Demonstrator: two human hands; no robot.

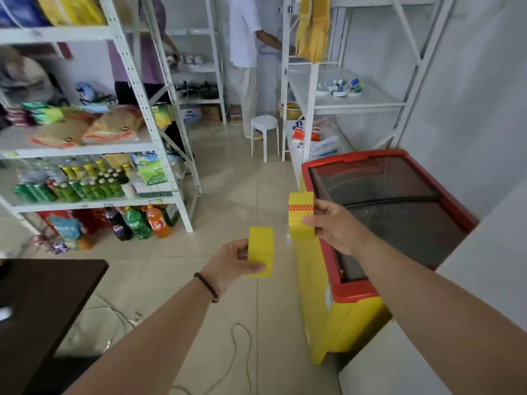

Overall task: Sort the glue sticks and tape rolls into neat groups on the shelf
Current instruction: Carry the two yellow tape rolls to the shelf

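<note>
Left hand [231, 260] is pinching a yellow tape roll [260, 251] over the floor [228, 189]; right hand [333, 225] is gripping a taller tape stack [301, 215] beside the freezer [399, 223], fingers partly hiding both. Shelf [356, 98] items ahead are blurring beyond recognition.

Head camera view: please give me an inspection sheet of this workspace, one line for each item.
Surface: tiled floor; no sorting shelf identified.
Job's things: plain yellow tape roll; yellow tape roll with red band; glue sticks nothing seen.
Clutter: soda bottles under the left rack.
Grippers: left hand grips the plain roll; right hand grips the banded roll.
Cables: white cord on floor.
Surroundings: chest freezer, white stool, person in white.
</note>
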